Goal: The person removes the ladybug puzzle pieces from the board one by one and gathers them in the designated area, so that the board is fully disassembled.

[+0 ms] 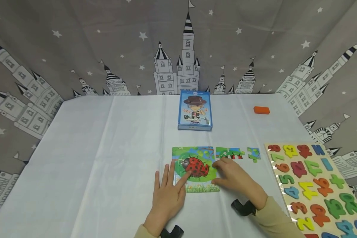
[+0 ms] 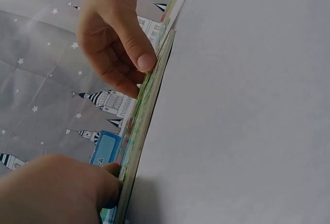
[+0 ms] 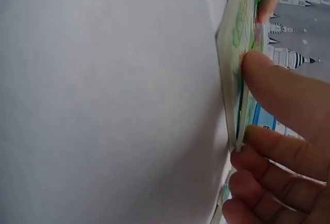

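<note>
Clearly, most of the clutter lies to the right of the ladybug puzzle (image 1: pixel 196 165), which sits on the white cloth (image 1: pixel 131 148). Joined loose pieces (image 1: pixel 235 152) lie just beyond the right hand (image 1: pixel 233 175), which partly covers them, with a single piece (image 1: pixel 254 153) beside. Further right spreads a board (image 1: pixel 334 193) of colored numerals, 5, 4 and 2 among them. An orange block (image 1: pixel 261 110) lies farther back. Behind the puzzle, a blue box (image 1: pixel 195 112) reads 卧底ゲーム; its smallest print is illegible. The left hand (image 1: pixel 169 195) lies with fingers outstretched onto the puzzle; the right thumb and forefinger pinch the puzzle's right edge.
</note>
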{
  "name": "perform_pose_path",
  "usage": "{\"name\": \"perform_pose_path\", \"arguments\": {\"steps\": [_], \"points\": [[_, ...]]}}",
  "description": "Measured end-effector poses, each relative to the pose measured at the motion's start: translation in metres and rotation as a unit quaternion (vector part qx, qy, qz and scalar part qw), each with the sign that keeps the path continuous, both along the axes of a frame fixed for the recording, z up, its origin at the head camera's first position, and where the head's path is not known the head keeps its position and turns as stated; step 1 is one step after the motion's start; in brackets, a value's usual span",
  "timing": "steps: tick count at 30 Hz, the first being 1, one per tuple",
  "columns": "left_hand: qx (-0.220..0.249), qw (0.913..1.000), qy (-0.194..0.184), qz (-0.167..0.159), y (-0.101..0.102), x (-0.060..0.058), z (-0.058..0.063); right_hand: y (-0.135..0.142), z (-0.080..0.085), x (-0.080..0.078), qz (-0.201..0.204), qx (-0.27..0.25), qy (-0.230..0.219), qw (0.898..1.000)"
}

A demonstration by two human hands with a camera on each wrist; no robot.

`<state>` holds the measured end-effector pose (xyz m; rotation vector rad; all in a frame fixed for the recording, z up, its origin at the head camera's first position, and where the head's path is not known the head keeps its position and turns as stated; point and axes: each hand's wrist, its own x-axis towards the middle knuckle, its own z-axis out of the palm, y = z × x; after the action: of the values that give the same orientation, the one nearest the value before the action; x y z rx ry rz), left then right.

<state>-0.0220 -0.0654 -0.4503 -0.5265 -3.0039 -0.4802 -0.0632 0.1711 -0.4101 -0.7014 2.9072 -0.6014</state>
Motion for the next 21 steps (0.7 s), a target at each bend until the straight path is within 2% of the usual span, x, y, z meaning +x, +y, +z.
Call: {"name": "perform_pose_path", "arguments": {"steps": [2,6,9,14,19,21], "points": [[-0.003,1.0000,-0.005,0.000,0.001,0.000,0.000,0.000,0.001,0.000,-0.001,0.013,0.004,1.000],[-0.003,0.9999,-0.011,0.004,0.000,0.001,-0.001,0.012,0.009,0.003,-0.017,0.005,-0.020,1.000],[0.005,0.9999,-0.010,0.007,0.000,0.001,-0.001,0.039,0.022,0.005,-0.047,-0.009,-0.050,0.998],[0.011,0.9999,-0.006,0.007,-0.001,0.001,-0.002,0.095,0.037,0.008,-0.097,0.013,-0.081,0.992],[0.010,0.9997,-0.021,0.006,-0.001,-0.001,-0.004,0.123,0.030,0.008,-0.130,0.039,-0.115,0.984],[0.013,0.9996,-0.024,0.000,0.000,-0.002,-0.004,0.127,0.024,0.008,-0.139,0.048,-0.113,0.983]]}}
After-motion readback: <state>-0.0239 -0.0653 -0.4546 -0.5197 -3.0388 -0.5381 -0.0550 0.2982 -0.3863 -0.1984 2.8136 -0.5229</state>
